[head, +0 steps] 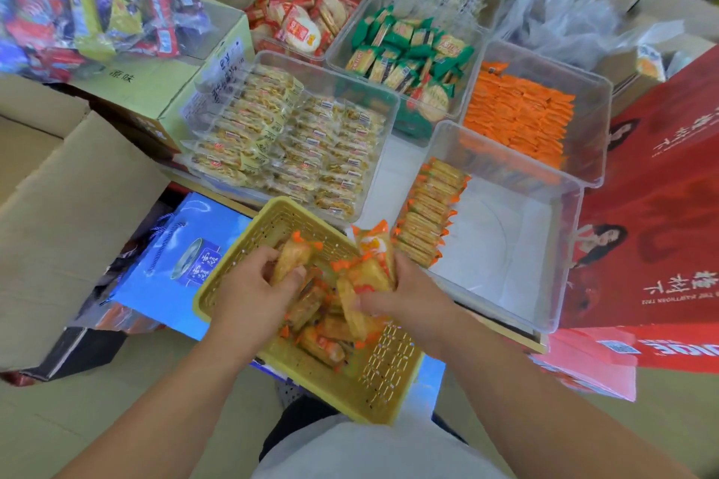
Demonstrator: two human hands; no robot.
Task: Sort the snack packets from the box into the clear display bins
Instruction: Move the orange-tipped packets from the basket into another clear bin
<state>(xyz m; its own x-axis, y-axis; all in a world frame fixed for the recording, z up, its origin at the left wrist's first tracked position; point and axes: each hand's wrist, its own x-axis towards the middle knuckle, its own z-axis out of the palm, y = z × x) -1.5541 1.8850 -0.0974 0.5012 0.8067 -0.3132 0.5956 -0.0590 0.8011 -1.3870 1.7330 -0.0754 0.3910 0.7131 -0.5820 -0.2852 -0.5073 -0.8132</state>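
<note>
My fingers: left hand (253, 286) clamped on one orange-edged packet (290, 259), right hand (408, 290) gripping bunch of packets (373, 264). Both over yellow basket (373, 381). Clear bin (552, 257) right of basket, packet row (430, 214) stacked at its left wall. Loose packets (323, 338) inside basket.

Perforated yellow plastic basket (383, 369), glossy film packets (373, 264), clear smooth plastic bin (564, 257)

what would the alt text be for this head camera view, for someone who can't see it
Two bare hands, left hand and right hand, gather orange-edged snack packets from a yellow basket. Just beyond, a clear bin holds one neat row of matching packets, with fuller bins of other snacks behind.
</note>
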